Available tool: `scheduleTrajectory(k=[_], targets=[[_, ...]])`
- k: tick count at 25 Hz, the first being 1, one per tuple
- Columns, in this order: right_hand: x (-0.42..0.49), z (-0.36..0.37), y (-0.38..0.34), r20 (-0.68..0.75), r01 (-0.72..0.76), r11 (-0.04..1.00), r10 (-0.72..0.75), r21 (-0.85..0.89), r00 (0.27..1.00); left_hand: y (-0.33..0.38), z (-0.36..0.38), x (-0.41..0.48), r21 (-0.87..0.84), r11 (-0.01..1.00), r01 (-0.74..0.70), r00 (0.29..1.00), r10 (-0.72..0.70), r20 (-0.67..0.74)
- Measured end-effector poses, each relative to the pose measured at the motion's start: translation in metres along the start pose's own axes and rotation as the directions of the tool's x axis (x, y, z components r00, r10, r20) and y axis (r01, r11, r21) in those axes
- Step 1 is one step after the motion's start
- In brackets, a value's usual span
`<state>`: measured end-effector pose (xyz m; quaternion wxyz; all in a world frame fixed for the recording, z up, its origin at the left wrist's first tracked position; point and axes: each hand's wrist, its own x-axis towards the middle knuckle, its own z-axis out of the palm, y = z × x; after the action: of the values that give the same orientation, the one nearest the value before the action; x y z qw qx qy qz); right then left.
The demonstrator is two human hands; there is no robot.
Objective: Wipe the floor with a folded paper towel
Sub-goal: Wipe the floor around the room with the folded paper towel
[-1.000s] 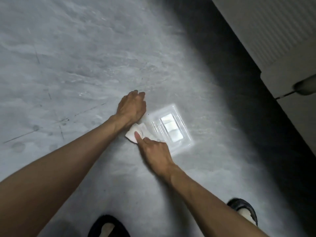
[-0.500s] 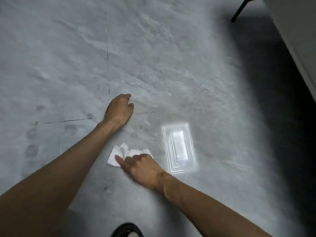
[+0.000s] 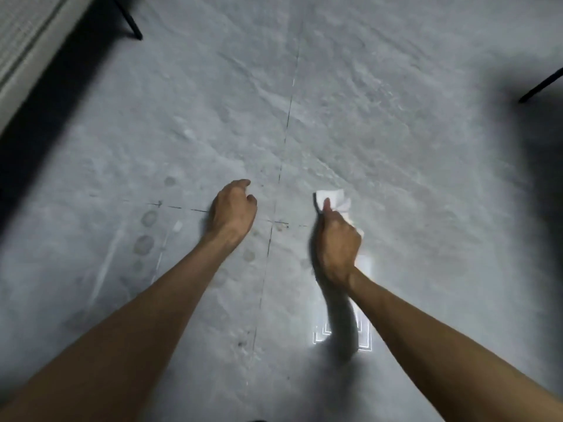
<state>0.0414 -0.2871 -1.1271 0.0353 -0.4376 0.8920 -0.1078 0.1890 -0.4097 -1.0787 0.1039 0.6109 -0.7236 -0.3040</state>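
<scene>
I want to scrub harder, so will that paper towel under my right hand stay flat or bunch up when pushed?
The paper towel probably bunches: it already looks crumpled ahead of the right hand. It seems thin and floppy, so likely light too.

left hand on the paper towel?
No, the left hand rests on the floor, apart from the paper towel, which only the right hand grips.
</scene>
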Motion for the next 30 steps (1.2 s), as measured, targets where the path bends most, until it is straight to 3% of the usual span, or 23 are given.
scheduleTrajectory(k=[1,2,3,4,5,6,7,8,10,11,13,14,16,17,18,19,21,23,25,26,28,29,30], targets=[[-0.021,0.008,-0.031,0.049,0.262,0.964,-0.264,0.045,0.963,-0.007,-0.007,-0.001,0.005,1.0,0.017,1.0,-0.017,-0.021],[-0.048,0.015,-0.054,0.099,0.561,0.823,-0.567,0.086,0.817,-0.017,-0.014,-0.003,0.013,0.999,0.034,0.999,-0.034,-0.04],[-0.067,0.016,-0.064,0.164,0.807,0.577,-0.814,0.124,0.557,-0.028,-0.022,-0.007,0.022,0.998,0.063,0.997,-0.061,-0.055],[-0.063,0.011,-0.061,0.219,0.923,0.343,-0.927,0.175,0.303,-0.039,-0.028,-0.012,0.035,0.995,0.089,0.994,-0.087,-0.065],[-0.043,0.007,-0.049,0.216,0.961,0.187,-0.966,0.203,0.142,-0.049,-0.032,-0.016,0.05,0.993,0.109,0.992,-0.105,-0.069],[-0.019,0.005,-0.034,0.194,0.974,0.139,-0.975,0.181,0.103,-0.058,-0.034,-0.021,0.06,0.991,0.122,0.991,-0.118,-0.066],[0.008,0.003,-0.018,0.207,0.965,0.229,-0.958,0.127,0.2,-0.065,-0.035,-0.026,0.065,0.99,0.128,0.99,-0.124,-0.062],[0.034,0.0,-0.003,0.213,0.909,0.413,-0.894,0.055,0.393,-0.071,-0.036,-0.031,0.072,0.989,0.129,0.991,-0.125,-0.057],[0.06,-0.008,0.007,0.136,0.531,0.846,-0.522,-0.044,0.842,-0.08,-0.037,-0.04,0.108,0.987,0.121,0.993,-0.119,-0.022],[0.056,-0.006,-0.005,0.083,0.364,0.93,-0.359,-0.047,0.93,-0.086,-0.038,-0.045,0.129,0.983,0.13,0.991,-0.131,0.001],[0.017,0.008,-0.042,0.114,0.386,0.922,-0.387,0.033,0.915,-0.093,-0.04,-0.055,0.181,0.972,0.149,0.986,-0.16,0.05],[-0.011,0.016,-0.054,0.109,0.56,0.824,-0.566,0.08,0.817,-0.096,-0.04,-0.059,0.222,0.967,0.127,0.987,-0.146,0.072],[-0.059,0.025,-0.054,0.112,0.889,0.439,-0.897,0.131,0.427,-0.1,-0.039,-0.066,0.315,0.949,0.026,0.992,-0.064,0.111],[-0.059,0.023,-0.045,0.128,0.943,0.286,-0.955,0.169,0.266,-0.102,-0.039,-0.068,0.349,0.937,-0.023,0.99,-0.027,0.138],[-0.046,0.018,-0.033,0.12,0.954,0.216,-0.974,0.209,0.194,-0.103,-0.038,-0.07,0.37,0.927,-0.056,0.986,-0.007,0.168],[-0.03,0.011,-0.02,0.087,0.949,0.25,-0.967,0.191,0.237,-0.103,-0.035,-0.073,0.382,0.921,-0.077,0.981,0.002,0.194],[-0.005,0.003,0.011,0.023,0.83,0.545,-0.837,0.118,0.546,-0.098,-0.029,-0.075,0.401,0.912,-0.09,0.975,-0.001,0.221],[0.007,-0.01,0.031,0.017,0.526,0.849,-0.528,0.053,0.849,-0.086,-0.025,-0.072,0.436,0.894,-0.098,0.976,0.002,0.216],[-0.007,-0.011,0.013,-0.003,0.15,0.989,-0.149,0.02,0.989,-0.075,-0.025,-0.067,0.41,0.909,-0.071,0.986,0.002,0.166],[-0.023,-0.009,-0.008,0.007,0.083,0.996,-0.084,0.03,0.996,-0.072,-0.027,-0.066,0.362,0.932,-0.027,0.992,-0.019,0.125],[-0.07,0.004,-0.045,0.059,0.311,0.945,-0.318,0.102,0.946,-0.071,-0.031,-0.068,0.236,0.966,0.102,0.993,-0.111,0.029],[-0.097,0.012,-0.055,0.12,0.532,0.835,-0.548,0.138,0.828,-0.072,-0.034,-0.069,0.187,0.971,0.151,0.988,-0.151,-0.013],[-0.125,0.015,-0.06,0.18,0.764,0.613,-0.79,0.199,0.587,-0.074,-0.037,-0.072,0.158,0.97,0.182,0.983,-0.177,-0.048]])
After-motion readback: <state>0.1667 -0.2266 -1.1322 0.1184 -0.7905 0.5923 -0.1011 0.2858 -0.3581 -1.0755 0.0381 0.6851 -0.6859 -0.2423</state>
